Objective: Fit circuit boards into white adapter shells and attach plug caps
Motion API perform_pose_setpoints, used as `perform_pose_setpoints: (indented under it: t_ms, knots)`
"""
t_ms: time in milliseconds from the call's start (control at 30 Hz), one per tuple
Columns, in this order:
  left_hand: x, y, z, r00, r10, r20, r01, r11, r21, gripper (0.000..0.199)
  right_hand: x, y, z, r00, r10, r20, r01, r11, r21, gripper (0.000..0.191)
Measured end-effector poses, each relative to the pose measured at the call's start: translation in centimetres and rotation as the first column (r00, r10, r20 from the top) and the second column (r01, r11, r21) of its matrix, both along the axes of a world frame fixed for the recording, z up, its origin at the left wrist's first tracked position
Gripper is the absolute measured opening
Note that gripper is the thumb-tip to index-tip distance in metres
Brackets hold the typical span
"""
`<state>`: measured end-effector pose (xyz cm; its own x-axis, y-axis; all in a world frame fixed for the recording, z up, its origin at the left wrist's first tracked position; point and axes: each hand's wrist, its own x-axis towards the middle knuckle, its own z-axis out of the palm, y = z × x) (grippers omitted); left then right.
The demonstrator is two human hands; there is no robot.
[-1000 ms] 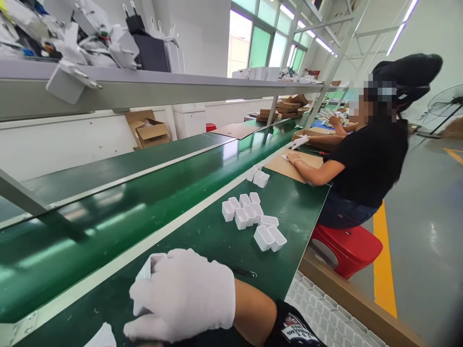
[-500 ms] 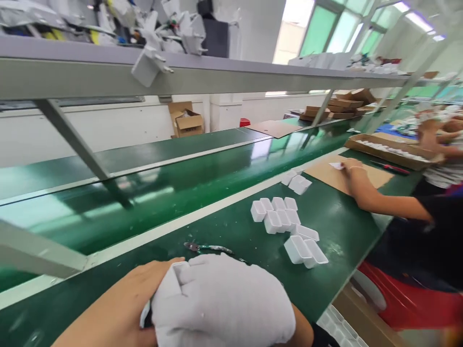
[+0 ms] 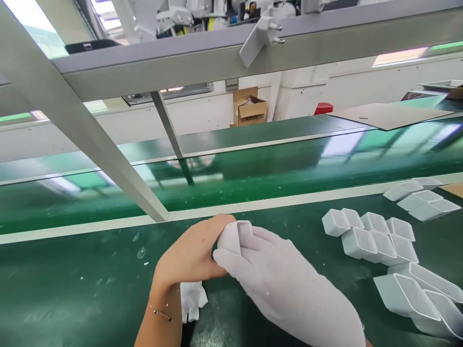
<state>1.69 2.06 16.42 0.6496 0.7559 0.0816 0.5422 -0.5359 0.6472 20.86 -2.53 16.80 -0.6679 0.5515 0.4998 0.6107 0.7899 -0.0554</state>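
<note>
A small white open box (image 3: 229,237) is held between both hands above the green work surface. My left hand (image 3: 195,250), bare and with a bracelet at the wrist, has its fingers closed round the box's left side. Gloved in white, my right hand (image 3: 267,265) grips the same box from the right, its fingers at the open end. A white cloth piece, perhaps a glove (image 3: 191,301), lies under my left forearm. To the right, several white boxes (image 3: 361,242) stand in groups on the surface.
A pale metal frame post (image 3: 104,149) slants down to the table's back strip. Above runs a shelf (image 3: 173,55) with white plug parts; one adapter (image 3: 258,41) hangs over its edge. Beyond lie a glossy green belt (image 3: 253,173), a cardboard box (image 3: 252,113) and a flat brown board (image 3: 390,115).
The view has swung left, so the person at the right is out of sight. My hands appear higher in the picture, and the white box between them now shows. The pliers no longer show.
</note>
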Motion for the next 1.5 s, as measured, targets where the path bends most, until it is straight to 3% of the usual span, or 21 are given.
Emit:
perform_pose_setpoints:
  t_ms: [100,233,567,833,1067,1267,1500]
  knots:
    - [-0.9,0.8,-0.2,0.995,0.006,0.104,-0.005,1.000,-0.016,0.030,0.4,0.3,0.1,0.982,0.054,-0.181,-0.065,0.997,-0.053,0.029]
    - [-2.2,1.3,-0.4,0.980,0.080,0.181,-0.077,0.997,-0.023,0.038,1.2,0.4,0.3,0.940,0.022,-0.341,-0.044,0.997,-0.058,0.029]
    - [-3.1,1.4,-1.0,0.983,0.096,0.159,-0.094,0.995,-0.022,0.042,0.5,0.7,-0.2,0.984,0.004,-0.178,-0.015,0.998,-0.063,0.019]
    - [-2.7,1.8,-1.2,0.983,0.117,0.141,-0.106,0.991,-0.081,0.046,-0.5,0.4,-0.4,1.000,0.011,-0.029,-0.016,0.982,-0.186,0.016]
    - [-2.8,1.9,-1.2,0.979,0.127,0.160,-0.105,0.985,-0.138,0.048,-1.4,0.5,-0.6,0.994,0.027,0.105,-0.013,0.991,-0.130,0.011]
    - [-3.5,2.4,-2.1,0.960,0.098,0.261,-0.039,0.975,-0.221,0.059,-2.2,-0.5,-0.6,0.992,-0.036,0.124,0.040,0.999,-0.032,0.008]
    - [-3.1,2.2,-1.3,0.973,0.101,0.208,-0.045,0.965,-0.259,0.060,-1.8,-0.3,0.4,0.998,-0.023,0.056,0.030,0.991,-0.127,0.014]
